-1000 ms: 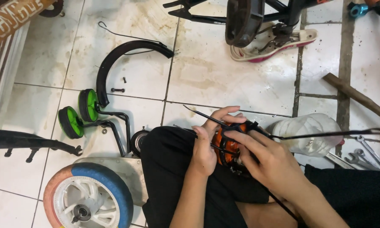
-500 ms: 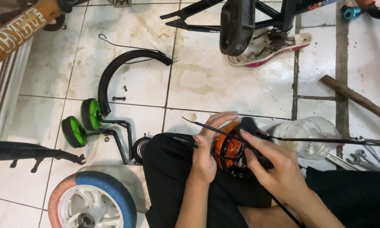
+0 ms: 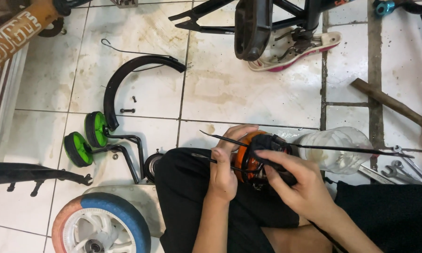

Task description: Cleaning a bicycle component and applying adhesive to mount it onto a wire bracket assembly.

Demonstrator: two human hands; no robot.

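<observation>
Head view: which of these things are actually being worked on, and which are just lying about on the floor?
In hand: left hand, right hand, orange part, black rods.

Lying about: mudguard, green training wheels, blue wheel, bottle, spanners, sandal, hammer.

Orange-black part (image 3: 250, 159) showing btwn hands; training wheels (image 3: 86, 138) showing green w/ black tyres; mudguard (image 3: 126, 79) black; wheel (image 3: 103, 225) wearing blue-red tyre, white rim.

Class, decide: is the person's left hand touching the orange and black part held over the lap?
Touching. The head view shows the left hand with its fingers wrapped over the orange and black part, no gap visible.
</observation>
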